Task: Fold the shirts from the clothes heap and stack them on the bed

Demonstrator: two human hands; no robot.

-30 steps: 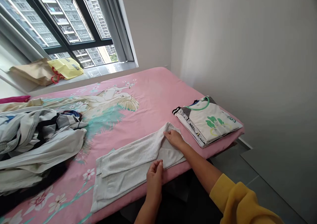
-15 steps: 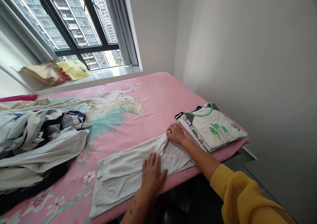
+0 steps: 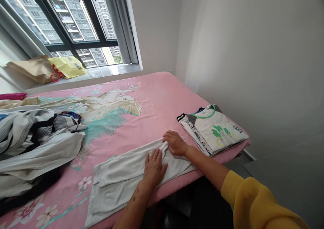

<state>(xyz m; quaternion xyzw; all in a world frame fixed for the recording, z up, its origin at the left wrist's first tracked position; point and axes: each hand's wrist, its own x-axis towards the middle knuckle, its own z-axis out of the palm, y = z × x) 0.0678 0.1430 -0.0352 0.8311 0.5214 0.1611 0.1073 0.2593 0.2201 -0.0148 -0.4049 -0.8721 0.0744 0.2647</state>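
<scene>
A light grey garment (image 3: 118, 180), folded into a long strip that looks like trousers laid leg on leg, lies along the front edge of the bed. Flat on its middle rests my left hand (image 3: 153, 168), fingers stretched out and thumb apart. My right hand (image 3: 176, 143) lies over the garment's far edge toward its right end, fingers slightly bent and touching the cloth. Small creases run between the two hands. Just right of my right hand is a neat stack of folded shirts (image 3: 215, 131), the top one white with a green collar and green print.
A loose heap of clothes (image 3: 45, 137) covers the bed's left side. The pink flowered bedsheet (image 3: 157, 100) stretches back to the window. On the sill sit a brown paper bag (image 3: 32, 68) and a yellow bag (image 3: 68, 67). A wall (image 3: 253, 60) borders the right.
My right hand has moved left along the garment's far edge, from its corner toward my left hand, and its fingers have loosened. My left hand stays flat. The view has shifted slightly.
</scene>
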